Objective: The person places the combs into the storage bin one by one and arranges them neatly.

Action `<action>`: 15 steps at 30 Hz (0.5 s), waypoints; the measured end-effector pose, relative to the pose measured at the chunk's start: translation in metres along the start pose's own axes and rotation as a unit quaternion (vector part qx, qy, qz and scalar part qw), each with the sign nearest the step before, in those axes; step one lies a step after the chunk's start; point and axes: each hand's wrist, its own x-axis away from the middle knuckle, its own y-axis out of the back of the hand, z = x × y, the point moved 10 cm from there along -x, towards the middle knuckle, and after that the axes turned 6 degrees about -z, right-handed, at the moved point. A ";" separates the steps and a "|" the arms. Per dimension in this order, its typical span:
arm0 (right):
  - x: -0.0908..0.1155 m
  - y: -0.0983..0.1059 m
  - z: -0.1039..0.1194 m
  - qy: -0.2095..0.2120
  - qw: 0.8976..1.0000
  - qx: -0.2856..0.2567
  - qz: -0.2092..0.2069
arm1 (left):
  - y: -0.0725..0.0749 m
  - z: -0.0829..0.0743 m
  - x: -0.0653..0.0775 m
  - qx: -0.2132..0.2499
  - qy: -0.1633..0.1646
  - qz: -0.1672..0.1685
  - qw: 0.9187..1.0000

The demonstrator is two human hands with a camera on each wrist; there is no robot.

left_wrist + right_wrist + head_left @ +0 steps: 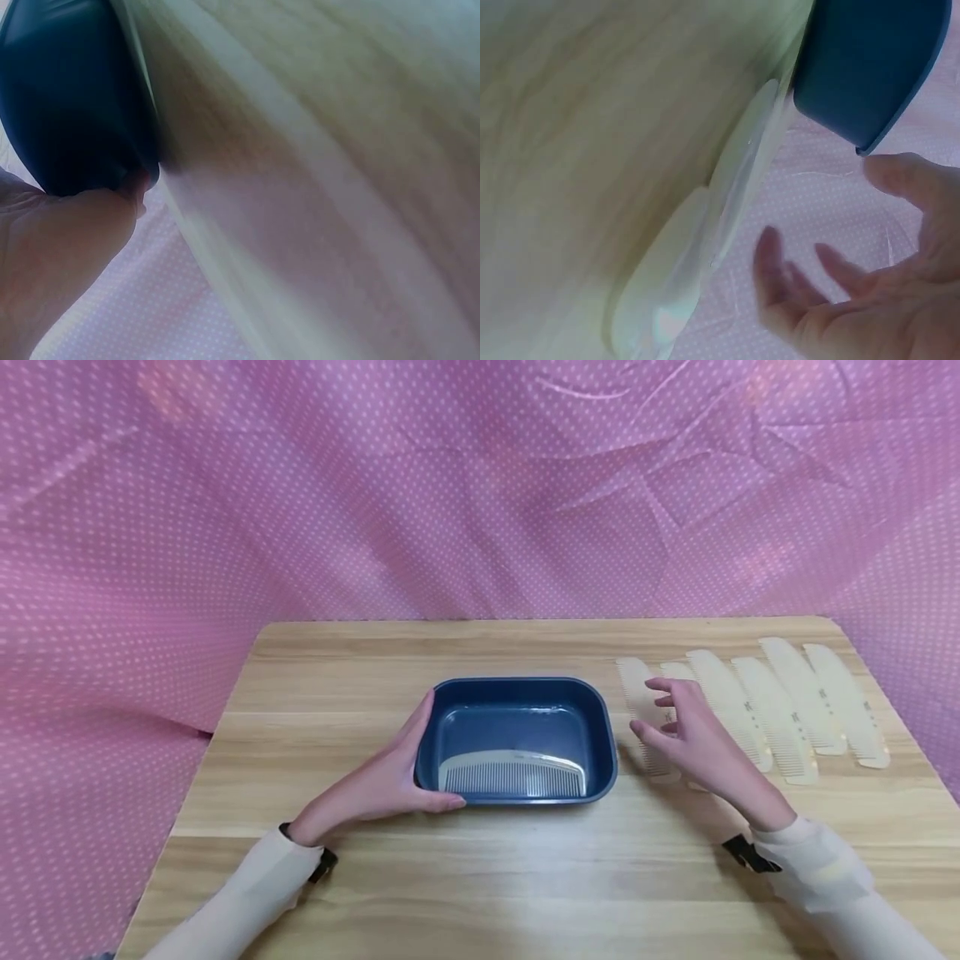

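Observation:
My left hand (393,768) grips the near left corner of a dark blue rectangular basin (517,687), with the thumb along its front rim and the fingers against its left side. Inside the basin, along the front wall, lies a pale comb (510,768), teeth toward me. To the basin's right, my right hand (693,739) hovers over the leftmost pale comb (637,693) on the table, thumb and fingers spread apart and holding nothing. In the right wrist view a gap shows between these fingers and the combs (660,277). The hand partly covers a second comb (677,670).
Several more cream combs (795,693) lie side by side, slanted, on the right part of the wooden table (337,693). A pink dotted cloth (450,485) hangs behind the table and at both sides.

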 end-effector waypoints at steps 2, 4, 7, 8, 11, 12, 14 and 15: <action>-0.001 0.000 -0.005 -0.005 1.000 0.028 -0.003 | 0.000 0.002 0.001 -0.002 0.005 0.001 1.000; -0.002 -0.001 -0.009 -0.011 0.999 0.051 -0.004 | 0.000 0.003 0.001 0.000 0.009 0.001 1.000; -0.004 -0.002 -0.015 -0.013 0.996 0.084 -0.007 | 0.000 0.002 0.001 0.002 0.008 0.002 1.000; -0.004 -0.002 -0.016 -0.012 0.996 0.089 -0.007 | 0.001 0.002 0.001 0.002 0.005 0.003 1.000; -0.006 -0.004 -0.019 -0.009 0.995 0.100 -0.008 | 0.001 -0.001 0.000 0.002 -0.001 0.003 1.000; -0.006 -0.004 -0.020 -0.010 0.995 0.104 -0.007 | 0.001 -0.001 0.000 0.001 0.000 0.004 1.000; -0.007 -0.005 -0.021 -0.012 0.994 0.112 -0.003 | 0.001 -0.001 0.000 0.003 0.000 0.005 1.000; -0.007 -0.005 -0.021 -0.015 0.993 0.117 0.000 | 0.001 0.000 0.000 0.004 0.002 0.005 1.000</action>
